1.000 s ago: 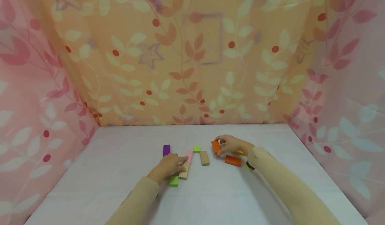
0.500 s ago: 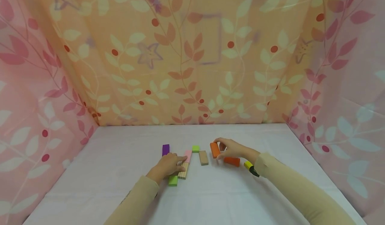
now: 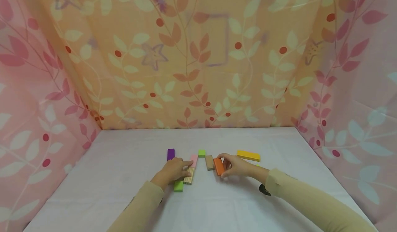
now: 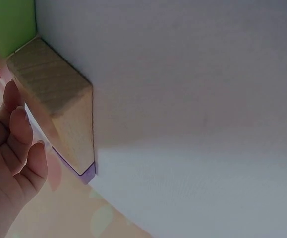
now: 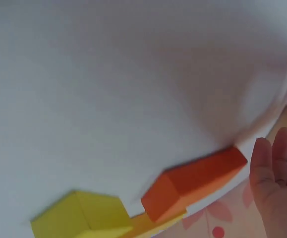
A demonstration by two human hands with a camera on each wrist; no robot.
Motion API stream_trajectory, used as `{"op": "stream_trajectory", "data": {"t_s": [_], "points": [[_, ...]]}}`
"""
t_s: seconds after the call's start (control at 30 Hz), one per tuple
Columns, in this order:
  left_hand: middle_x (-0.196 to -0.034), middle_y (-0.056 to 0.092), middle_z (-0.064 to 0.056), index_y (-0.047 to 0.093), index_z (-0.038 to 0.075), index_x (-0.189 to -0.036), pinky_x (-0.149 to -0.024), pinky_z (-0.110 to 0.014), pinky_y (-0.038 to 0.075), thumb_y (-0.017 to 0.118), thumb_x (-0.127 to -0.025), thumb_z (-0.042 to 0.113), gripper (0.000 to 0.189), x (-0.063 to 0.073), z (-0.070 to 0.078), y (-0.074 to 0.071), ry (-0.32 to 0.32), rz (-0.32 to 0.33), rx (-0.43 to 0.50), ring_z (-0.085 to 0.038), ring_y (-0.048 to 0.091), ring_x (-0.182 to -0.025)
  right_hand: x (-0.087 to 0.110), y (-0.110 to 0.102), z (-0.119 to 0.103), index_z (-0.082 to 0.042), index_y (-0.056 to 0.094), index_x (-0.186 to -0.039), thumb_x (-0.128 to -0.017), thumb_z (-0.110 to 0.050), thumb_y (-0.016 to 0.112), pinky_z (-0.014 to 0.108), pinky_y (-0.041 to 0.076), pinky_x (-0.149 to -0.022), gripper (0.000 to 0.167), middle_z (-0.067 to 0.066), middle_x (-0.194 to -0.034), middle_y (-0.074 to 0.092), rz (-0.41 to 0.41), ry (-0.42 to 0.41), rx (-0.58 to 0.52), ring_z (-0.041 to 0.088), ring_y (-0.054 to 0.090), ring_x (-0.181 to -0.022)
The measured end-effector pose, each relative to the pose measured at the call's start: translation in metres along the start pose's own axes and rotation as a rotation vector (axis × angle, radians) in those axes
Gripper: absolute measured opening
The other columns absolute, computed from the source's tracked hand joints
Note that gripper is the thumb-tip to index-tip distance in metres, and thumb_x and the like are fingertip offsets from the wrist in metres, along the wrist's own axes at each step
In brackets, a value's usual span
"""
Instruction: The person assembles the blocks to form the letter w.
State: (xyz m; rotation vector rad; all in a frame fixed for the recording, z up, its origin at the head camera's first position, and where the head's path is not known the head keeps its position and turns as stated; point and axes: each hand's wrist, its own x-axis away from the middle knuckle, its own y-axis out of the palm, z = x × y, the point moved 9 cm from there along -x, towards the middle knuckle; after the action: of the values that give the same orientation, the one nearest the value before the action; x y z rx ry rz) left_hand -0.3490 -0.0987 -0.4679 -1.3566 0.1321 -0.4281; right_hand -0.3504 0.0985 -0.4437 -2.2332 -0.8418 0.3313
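Note:
In the head view my right hand (image 3: 235, 165) pinches an orange block (image 3: 219, 166), its thumb at the near end and fingers at the far end. The held block is right beside a plain wooden block (image 3: 209, 163). My left hand (image 3: 173, 170) rests low over a group of blocks, index finger reaching over a pink block (image 3: 194, 159), thumb at a striped wooden block (image 3: 189, 177). A purple block (image 3: 171, 154) and a green block (image 3: 178, 186) show beyond and below that hand. In the left wrist view a wooden block (image 4: 51, 74) stands near its loosely bent fingers.
Another green block (image 3: 202, 153) sits at the plain wooden block's far end. A yellow-orange block (image 3: 248, 155) lies beyond my right wrist. The right wrist view shows a second orange block (image 5: 198, 181) and a yellow block (image 5: 79, 215). Patterned cloth walls (image 3: 198, 70) surround the white table (image 3: 124, 139).
My right hand has carried the orange block left and nearer to me, up beside the plain wooden block. The second orange block is now hidden in the head view. My left hand stays put.

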Motion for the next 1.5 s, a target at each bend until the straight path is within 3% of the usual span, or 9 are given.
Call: {"op": "stream_trajectory", "data": {"t_s": [0.2, 0.37, 0.57, 0.77, 0.93, 1.17, 1.5], "points": [[-0.12, 0.061, -0.017, 0.057, 0.022, -0.138, -0.096, -0.052, 0.041, 0.068, -0.088, 0.042, 0.056, 0.0, 0.0, -0.001, 0.002, 0.0, -0.001, -0.034, 0.055, -0.11, 0.005, 0.016, 0.001, 0.001, 0.049, -0.131, -0.078, -0.014, 0.083, 0.025, 0.045, -0.073, 0.065, 0.0, -0.088, 0.055, -0.032, -0.011, 0.007, 0.014, 0.05, -0.08], [-0.118, 0.062, -0.017, 0.058, 0.021, -0.137, -0.095, -0.051, 0.043, 0.069, -0.087, 0.041, 0.055, 0.001, 0.002, -0.001, 0.021, 0.015, 0.001, -0.034, 0.056, -0.108, 0.005, 0.028, 0.001, 0.003, 0.05, -0.132, -0.078, -0.024, 0.084, 0.031, 0.043, -0.081, 0.07, -0.001, -0.097, 0.053, -0.047, 0.002, 0.108, 0.017, 0.048, -0.089], [-0.118, 0.062, -0.018, 0.058, 0.021, -0.137, -0.095, -0.052, 0.042, 0.069, -0.087, 0.041, 0.055, 0.002, 0.003, -0.002, 0.018, 0.016, 0.003, -0.035, 0.056, -0.11, 0.007, 0.038, 0.004, -0.004, 0.051, -0.137, -0.076, -0.038, 0.083, 0.036, 0.043, -0.088, 0.077, -0.004, -0.11, 0.054, -0.08, 0.056, 0.217, 0.017, 0.046, -0.098], [-0.113, 0.062, -0.016, 0.058, 0.021, -0.137, -0.093, -0.05, 0.044, 0.069, -0.086, 0.042, 0.057, 0.001, 0.002, -0.001, 0.039, 0.029, -0.006, -0.033, 0.057, -0.103, 0.012, 0.035, 0.003, -0.015, 0.054, -0.14, -0.08, -0.036, 0.079, 0.025, 0.039, -0.073, 0.068, -0.004, -0.093, 0.049, -0.134, -0.019, 0.199, 0.011, 0.043, -0.087], [-0.115, 0.062, -0.017, 0.058, 0.021, -0.137, -0.093, -0.051, 0.044, 0.069, -0.086, 0.042, 0.057, 0.001, 0.002, -0.001, 0.041, 0.029, -0.004, -0.034, 0.057, -0.105, 0.015, 0.036, -0.002, -0.017, 0.061, -0.134, -0.083, -0.036, 0.076, 0.021, 0.037, -0.069, 0.056, -0.007, -0.091, 0.046, -0.137, -0.104, 0.272, 0.008, 0.04, -0.082], [-0.111, 0.063, -0.016, 0.059, 0.018, -0.136, -0.092, -0.05, 0.044, 0.07, -0.086, 0.041, 0.057, 0.001, 0.005, -0.004, 0.053, 0.033, -0.004, -0.033, 0.058, -0.102, 0.012, 0.036, -0.003, -0.016, 0.063, -0.132, -0.083, -0.033, 0.076, 0.022, 0.033, -0.064, 0.053, -0.005, -0.085, 0.044, -0.102, -0.074, 0.284, 0.008, 0.038, -0.077], [-0.116, 0.062, -0.016, 0.061, 0.018, -0.135, -0.094, -0.051, 0.043, 0.072, -0.085, 0.04, 0.055, 0.001, 0.006, -0.005, 0.022, 0.017, -0.011, -0.034, 0.057, -0.108, 0.008, 0.038, -0.005, -0.017, 0.063, -0.132, -0.084, -0.034, 0.075, 0.022, 0.031, -0.063, 0.052, -0.005, -0.079, 0.041, -0.087, -0.073, 0.326, 0.008, 0.038, -0.074]]}}
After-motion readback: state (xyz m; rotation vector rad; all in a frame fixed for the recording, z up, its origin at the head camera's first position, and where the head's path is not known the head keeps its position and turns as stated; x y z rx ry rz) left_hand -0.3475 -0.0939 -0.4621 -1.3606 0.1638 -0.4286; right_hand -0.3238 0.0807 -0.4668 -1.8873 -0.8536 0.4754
